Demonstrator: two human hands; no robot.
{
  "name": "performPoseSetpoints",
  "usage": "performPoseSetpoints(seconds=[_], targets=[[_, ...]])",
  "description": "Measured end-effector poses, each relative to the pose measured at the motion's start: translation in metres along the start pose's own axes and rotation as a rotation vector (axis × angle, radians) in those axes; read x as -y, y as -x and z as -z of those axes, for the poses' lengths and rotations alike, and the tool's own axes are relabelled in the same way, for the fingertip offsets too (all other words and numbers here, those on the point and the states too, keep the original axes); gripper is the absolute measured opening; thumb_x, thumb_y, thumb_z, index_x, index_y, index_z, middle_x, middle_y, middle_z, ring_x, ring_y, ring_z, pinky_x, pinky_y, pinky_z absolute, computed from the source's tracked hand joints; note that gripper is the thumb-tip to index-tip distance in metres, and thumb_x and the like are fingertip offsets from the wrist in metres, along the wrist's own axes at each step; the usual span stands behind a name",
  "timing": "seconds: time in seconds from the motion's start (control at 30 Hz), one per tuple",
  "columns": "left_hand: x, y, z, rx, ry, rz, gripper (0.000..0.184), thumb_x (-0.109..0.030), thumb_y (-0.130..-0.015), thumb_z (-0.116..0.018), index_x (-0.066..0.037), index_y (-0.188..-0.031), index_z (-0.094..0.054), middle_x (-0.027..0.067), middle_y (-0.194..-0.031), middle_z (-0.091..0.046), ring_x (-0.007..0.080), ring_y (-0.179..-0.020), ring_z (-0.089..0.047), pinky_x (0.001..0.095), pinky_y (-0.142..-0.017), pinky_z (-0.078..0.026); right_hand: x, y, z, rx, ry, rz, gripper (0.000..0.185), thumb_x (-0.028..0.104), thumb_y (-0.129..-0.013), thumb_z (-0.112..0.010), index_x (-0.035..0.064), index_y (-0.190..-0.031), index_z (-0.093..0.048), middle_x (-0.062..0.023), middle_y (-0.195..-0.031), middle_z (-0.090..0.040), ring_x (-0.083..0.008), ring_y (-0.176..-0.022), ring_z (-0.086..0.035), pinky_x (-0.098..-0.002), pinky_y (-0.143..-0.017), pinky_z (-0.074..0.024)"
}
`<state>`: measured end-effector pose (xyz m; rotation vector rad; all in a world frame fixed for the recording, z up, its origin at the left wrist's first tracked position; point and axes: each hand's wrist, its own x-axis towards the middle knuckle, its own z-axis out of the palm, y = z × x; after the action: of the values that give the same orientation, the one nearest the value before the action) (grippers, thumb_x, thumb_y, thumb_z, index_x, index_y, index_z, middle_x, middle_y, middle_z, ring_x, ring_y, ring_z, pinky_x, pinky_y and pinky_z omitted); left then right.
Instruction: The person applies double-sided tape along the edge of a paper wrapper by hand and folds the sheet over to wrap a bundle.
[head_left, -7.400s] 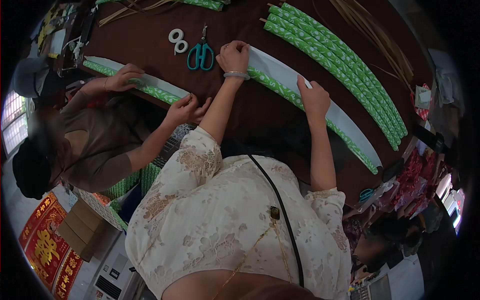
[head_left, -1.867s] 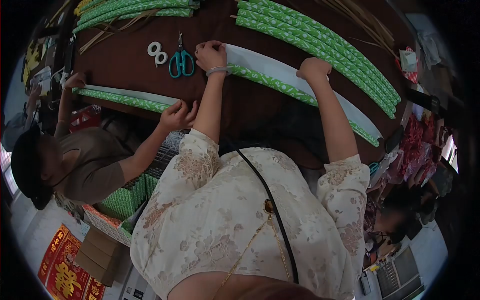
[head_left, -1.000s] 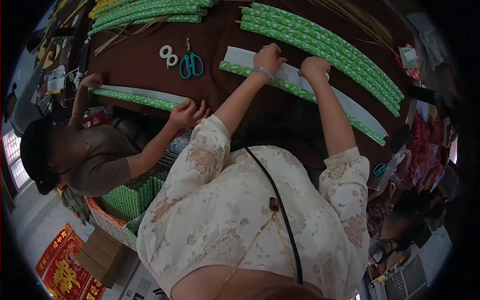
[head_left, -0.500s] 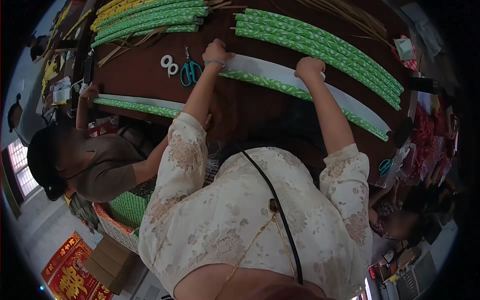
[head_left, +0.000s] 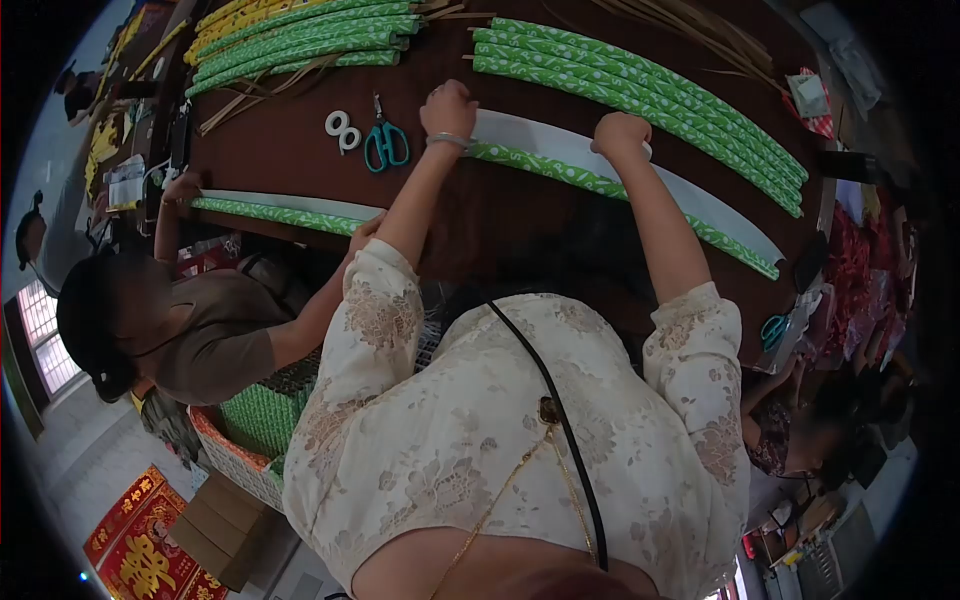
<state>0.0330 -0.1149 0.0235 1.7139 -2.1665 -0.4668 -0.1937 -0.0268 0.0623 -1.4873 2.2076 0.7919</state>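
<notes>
A long sheet of green patterned wrapping paper [head_left: 545,165] lies across the table before me, white side up, its near edge folded or rolled over to show the green print. My left hand [head_left: 450,110] is closed at the sheet's left end, with a bracelet on the wrist. Near the middle of the sheet, my right hand [head_left: 622,135] is a fist resting on it; a small white bit shows beside the fingers, too small to name. Teal-handled scissors [head_left: 386,147] and two white tape rolls [head_left: 343,132] lie left of my left hand.
Green paper rolls [head_left: 640,105] lie at the back right; more green rolls [head_left: 300,45] and yellow ones lie at the back left. A co-worker [head_left: 210,330] at my left handles another green strip [head_left: 285,212]. A basket [head_left: 235,455] of green rolls stands below.
My left hand has shifted slightly right along the sheet's end. My right hand stays in about the same place. The co-worker's near hand now shows on the other strip.
</notes>
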Motion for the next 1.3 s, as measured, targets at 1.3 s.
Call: performPoseSetpoints(seconds=[1.3], targets=[[-0.007,0.137,0.056,0.604,0.286,-0.494,0.020,-0.029,-0.071,-0.068,-0.011,-0.080,-0.067,0.0071,-0.074,-0.059,0.0268,-0.075,-0.058,0.0369,-0.067,-0.047,-0.003,-0.008,-0.004,0.001,0.029,0.056,0.040,0.033,-0.065,-0.067,0.0065,-0.094,-0.067,-0.0114,-0.097,-0.064,-0.0285,-0.083,-0.064,-0.0444,-0.069,-0.0516]])
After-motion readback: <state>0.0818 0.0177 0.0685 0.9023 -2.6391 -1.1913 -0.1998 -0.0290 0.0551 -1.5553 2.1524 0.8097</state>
